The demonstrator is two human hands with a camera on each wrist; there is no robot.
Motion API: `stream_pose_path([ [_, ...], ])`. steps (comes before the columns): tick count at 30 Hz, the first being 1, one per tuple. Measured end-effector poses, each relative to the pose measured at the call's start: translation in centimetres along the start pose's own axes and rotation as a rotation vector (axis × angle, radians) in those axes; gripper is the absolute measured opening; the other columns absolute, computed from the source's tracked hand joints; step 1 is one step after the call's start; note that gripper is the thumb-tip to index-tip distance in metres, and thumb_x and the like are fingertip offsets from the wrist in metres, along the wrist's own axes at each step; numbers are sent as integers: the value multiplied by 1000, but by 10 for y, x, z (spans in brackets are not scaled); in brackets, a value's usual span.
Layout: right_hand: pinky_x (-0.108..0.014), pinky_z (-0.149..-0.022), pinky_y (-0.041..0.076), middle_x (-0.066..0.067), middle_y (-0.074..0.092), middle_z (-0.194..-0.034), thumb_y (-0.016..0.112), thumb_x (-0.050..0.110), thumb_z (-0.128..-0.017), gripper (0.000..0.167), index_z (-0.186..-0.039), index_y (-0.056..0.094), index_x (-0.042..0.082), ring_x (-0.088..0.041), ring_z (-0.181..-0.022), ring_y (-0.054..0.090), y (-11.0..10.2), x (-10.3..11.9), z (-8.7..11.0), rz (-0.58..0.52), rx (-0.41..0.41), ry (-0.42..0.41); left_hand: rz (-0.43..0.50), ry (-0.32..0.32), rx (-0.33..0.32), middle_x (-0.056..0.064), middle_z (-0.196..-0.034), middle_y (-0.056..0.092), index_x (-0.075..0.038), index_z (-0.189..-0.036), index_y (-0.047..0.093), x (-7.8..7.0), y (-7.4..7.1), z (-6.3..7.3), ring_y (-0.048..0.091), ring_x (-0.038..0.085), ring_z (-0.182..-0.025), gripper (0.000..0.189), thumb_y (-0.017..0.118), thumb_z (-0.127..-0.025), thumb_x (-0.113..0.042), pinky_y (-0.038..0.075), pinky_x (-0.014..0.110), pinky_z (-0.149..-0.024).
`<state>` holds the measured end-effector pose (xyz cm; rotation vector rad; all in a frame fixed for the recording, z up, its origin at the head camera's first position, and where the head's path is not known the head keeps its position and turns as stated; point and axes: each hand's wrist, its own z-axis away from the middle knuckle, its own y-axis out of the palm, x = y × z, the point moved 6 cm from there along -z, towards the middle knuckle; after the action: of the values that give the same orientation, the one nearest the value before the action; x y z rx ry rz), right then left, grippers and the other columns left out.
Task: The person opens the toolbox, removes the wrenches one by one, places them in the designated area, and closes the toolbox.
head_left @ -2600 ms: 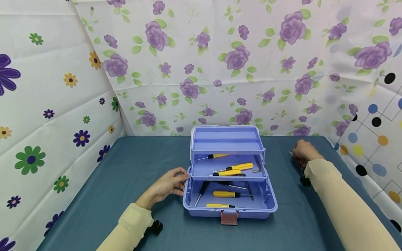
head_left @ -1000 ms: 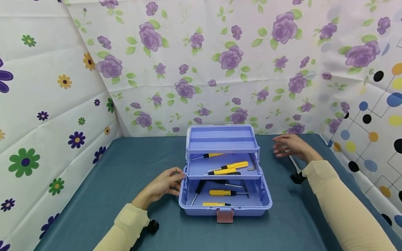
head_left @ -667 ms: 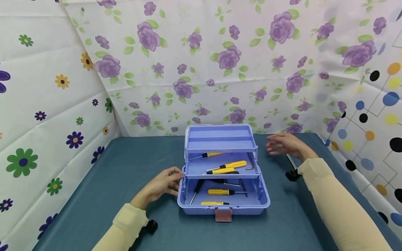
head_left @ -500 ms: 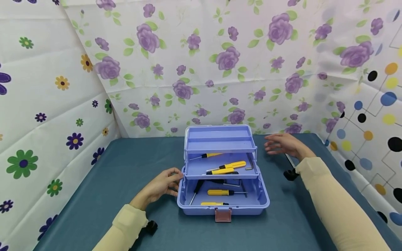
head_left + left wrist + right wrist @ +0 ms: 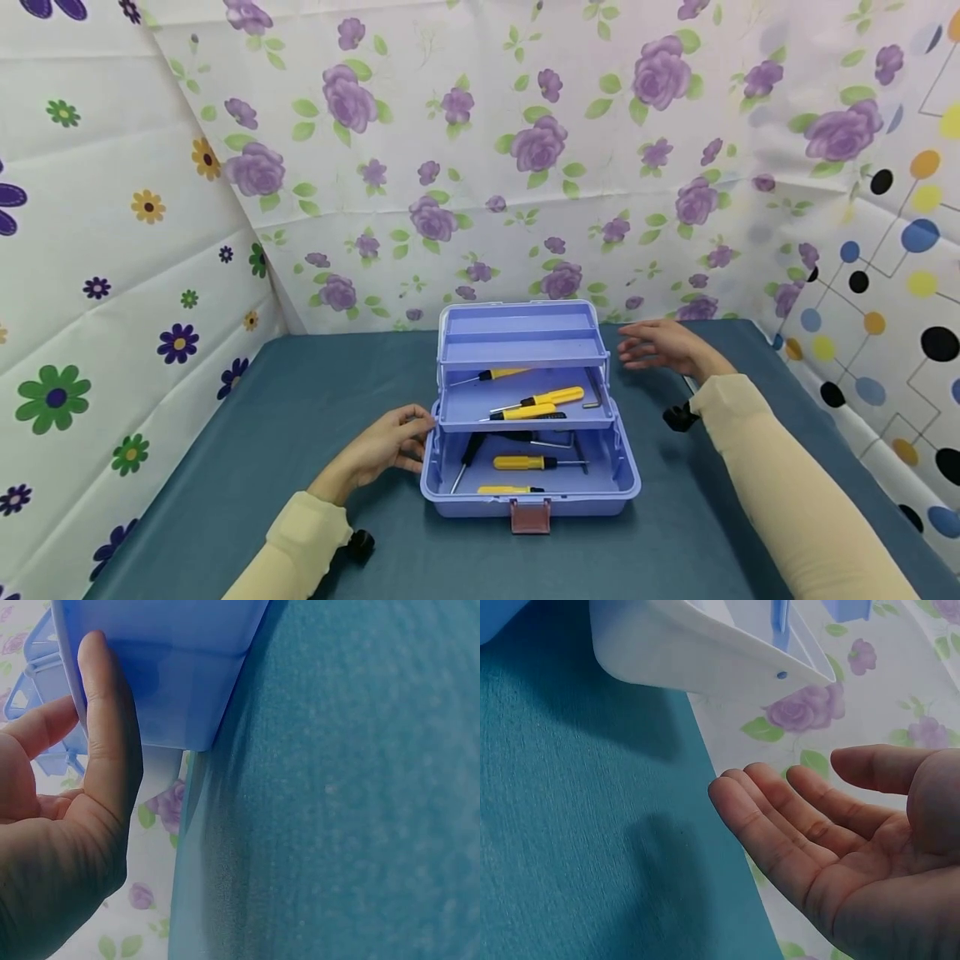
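A lavender toolbox (image 5: 531, 507) stands open on the table. My left hand (image 5: 386, 442) grips its left side; in the left wrist view the thumb meets the rim and a finger lies along the outer wall (image 5: 180, 682). In the air right of the toolbox's lid (image 5: 525, 333) is my right hand (image 5: 660, 346). It holds nothing, fingers extended and slightly bent, palm showing in the right wrist view. Behind the right sleeve shows a bit of a silver metal tool (image 5: 689, 384), mostly hidden.
Several yellow-handled screwdrivers (image 5: 525, 462) and hex keys (image 5: 593, 392) lie in the toolbox's tray and bottom, with a black-handled screwdriver (image 5: 469, 451). A brown latch (image 5: 530, 517) hangs at its front. Flowered cloth (image 5: 450, 167) backs the dark teal table (image 5: 337, 367).
My right hand, earlier down on the silver tool at the table's right, has let it go, opened and moved left toward the lid. The left hand has stayed on the toolbox.
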<state>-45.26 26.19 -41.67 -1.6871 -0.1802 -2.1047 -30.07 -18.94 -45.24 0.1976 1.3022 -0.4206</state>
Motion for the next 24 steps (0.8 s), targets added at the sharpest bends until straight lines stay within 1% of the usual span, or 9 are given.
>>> stream_pose_path([
  [3, -56, -108, 48, -22, 66, -127, 45, 28, -114, 59, -159, 31, -7, -25, -107, 72, 2, 1, -1, -9, 2, 2, -1, -7, -7, 12, -98, 64, -2, -123, 54, 0, 0, -1, 68, 19, -80, 32, 57, -109, -31, 64, 38, -72],
  [6, -56, -108, 49, -20, 68, -123, 44, 28, -114, 58, -159, 32, -7, -24, -105, 73, 3, 1, -2, -12, -2, 3, -1, -16, -17, 12, -98, 65, -2, -123, 54, 0, -1, -2, 69, 19, -80, 32, 58, -109, -31, 65, 39, -73],
  [10, -55, -107, 50, -18, 69, -122, 45, 29, -114, 59, -159, 31, -7, -24, -105, 73, 4, 1, -3, -1, -1, 3, -17, -6, -26, 13, -98, 64, -2, -124, 52, -3, -2, -2, 69, 20, -79, 32, 57, -109, -30, 65, 40, -74],
  [17, -57, -108, 48, -29, 61, -133, 44, 29, -114, 58, -159, 32, -6, -24, -106, 72, 7, 2, -2, 15, 0, 1, -45, 16, -57, 13, -97, 65, -1, -125, 52, -9, -7, -4, 69, 21, -79, 31, 55, -110, -27, 64, 39, -76],
  [20, -57, -109, 48, -30, 60, -134, 43, 29, -115, 57, -159, 33, -6, -25, -106, 72, 9, 4, -1, 17, -2, 0, -60, 23, -77, 12, -97, 65, 0, -126, 52, -13, -11, -6, 69, 20, -80, 32, 54, -110, -28, 64, 37, -75],
  [24, -57, -109, 47, -27, 62, -132, 42, 28, -115, 56, -158, 33, -6, -25, -108, 71, 11, 6, 0, 18, 3, 0, -77, 21, -119, 11, -99, 65, 1, -130, 51, -17, -17, -10, 68, 20, -82, 35, 53, -111, -28, 63, 37, -74],
])
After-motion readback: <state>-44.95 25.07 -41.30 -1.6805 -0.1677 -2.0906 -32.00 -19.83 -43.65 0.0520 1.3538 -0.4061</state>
